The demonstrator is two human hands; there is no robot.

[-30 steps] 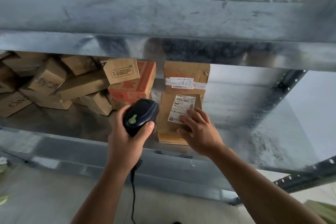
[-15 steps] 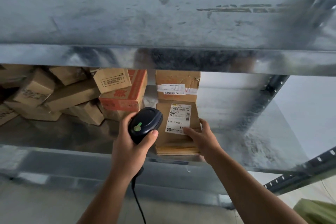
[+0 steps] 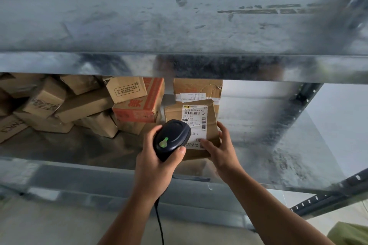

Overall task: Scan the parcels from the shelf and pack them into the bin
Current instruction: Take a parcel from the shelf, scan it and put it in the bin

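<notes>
On the lower shelf deck [image 3: 278, 141], just right of centre, a flat brown parcel [image 3: 212, 125] is lying with its white label [image 3: 194, 117] facing the camera. Its long axis is running roughly from 6 to 12 o'clock, the far end leaning slightly toward 11. Whether its near end is resting on the deck or raised off it cannot be told. The right hand [image 3: 221, 153] is reaching in from 5 o'clock, forearm stretched along that line. It is pinching the parcel's near right corner, with the thumb lying on the label's lower edge and the fingers curling round the right side. The left hand [image 3: 155, 167] is coming up from 6 o'clock and wrapping tightly around a black scanner [image 3: 173, 137], thumb pressing along its right flank. The scanner's head is pointing toward 1 o'clock and covering the label's lower left part, a green light [image 3: 163, 142] glowing on its back. Its cable [image 3: 159, 223] is hanging toward 6 o'clock. Behind the parcel, at 12 o'clock, another taped box [image 3: 197, 87] is sitting, with a red-and-white box [image 3: 139, 109] just to its left. A heap of brown boxes [image 3: 59, 105] is spreading out toward 9 o'clock. An upper shelf [image 3: 179, 26] is filling the top of the view.
</notes>
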